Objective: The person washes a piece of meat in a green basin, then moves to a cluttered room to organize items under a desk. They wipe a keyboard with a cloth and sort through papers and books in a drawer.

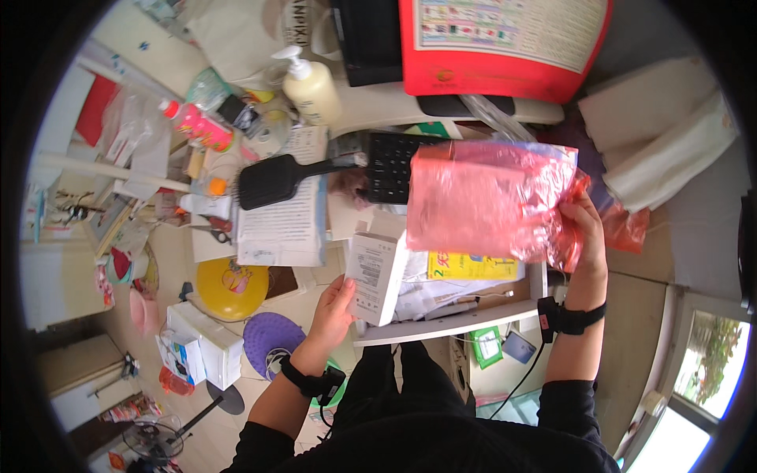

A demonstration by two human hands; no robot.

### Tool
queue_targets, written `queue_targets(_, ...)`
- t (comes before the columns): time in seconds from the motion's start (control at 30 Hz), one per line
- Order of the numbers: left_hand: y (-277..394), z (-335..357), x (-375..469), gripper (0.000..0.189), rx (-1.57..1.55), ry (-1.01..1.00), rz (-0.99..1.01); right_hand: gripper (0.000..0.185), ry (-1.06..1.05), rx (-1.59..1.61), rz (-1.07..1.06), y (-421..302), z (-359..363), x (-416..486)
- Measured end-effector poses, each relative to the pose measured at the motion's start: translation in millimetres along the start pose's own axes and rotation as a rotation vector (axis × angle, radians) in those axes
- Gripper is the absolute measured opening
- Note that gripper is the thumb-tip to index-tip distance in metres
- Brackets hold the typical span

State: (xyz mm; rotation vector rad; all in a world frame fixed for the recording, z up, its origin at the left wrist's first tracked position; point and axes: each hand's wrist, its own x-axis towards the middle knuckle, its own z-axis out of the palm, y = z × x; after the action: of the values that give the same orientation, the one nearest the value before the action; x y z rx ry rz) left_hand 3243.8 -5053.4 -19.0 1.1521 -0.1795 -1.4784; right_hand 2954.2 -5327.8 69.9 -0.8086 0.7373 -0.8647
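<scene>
My left hand [334, 313] grips the lower left edge of a small white cardboard box [374, 278]. Printing covers the box's face, and its top flap stands up. In my right hand [582, 227] is the bunched end of a red translucent plastic bag [473, 201], with something flat inside it that I cannot make out. Both things are held above an open white drawer [449, 325]. Papers, a yellow printed booklet [473, 266] and a white cable [502, 294] lie in the drawer. The bag hides part of a black keyboard [387, 165] on the desk.
A black paddle hairbrush [272, 180] lies on printed sheets [284, 230], with scissors [219, 232] to their left. Behind stand a pump bottle [310, 88] and a pink bottle [201, 127]. Yellow [232, 287] and purple [275, 340] stools and a white box [207, 343] are at lower left.
</scene>
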Motion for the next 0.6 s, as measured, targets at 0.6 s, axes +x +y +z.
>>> queue_targets(0.6, 157, -111, 41, 0.054, 0.05, 0.491, 0.485, 0.079, 0.358, -0.175, -0.145, 125, 3, 111)
